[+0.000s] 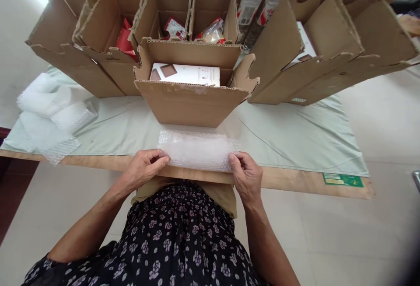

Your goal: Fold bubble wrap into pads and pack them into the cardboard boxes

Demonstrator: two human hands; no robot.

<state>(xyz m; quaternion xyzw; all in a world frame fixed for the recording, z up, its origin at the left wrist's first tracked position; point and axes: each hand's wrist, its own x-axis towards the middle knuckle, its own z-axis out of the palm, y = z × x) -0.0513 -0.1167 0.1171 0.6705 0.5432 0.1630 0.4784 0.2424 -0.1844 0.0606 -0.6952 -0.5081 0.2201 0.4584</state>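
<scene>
A bundle wrapped in clear bubble wrap [197,150] lies at the table's near edge, right in front of me. My left hand [144,168] grips its left end with curled fingers. At its right end, my right hand [246,176] pinches the wrap. What is inside the wrap is hidden. Just behind the bundle stands an open cardboard box [190,102] with a white carton [187,75] inside.
More open cardboard boxes [98,45] stand behind, holding red packets [124,39] and snack bags. Two clear bottles [259,1] lean at the back. A big flattened box [328,54] fills the right. Loose bubble wrap [52,111] lies at left on the pale cloth [295,137].
</scene>
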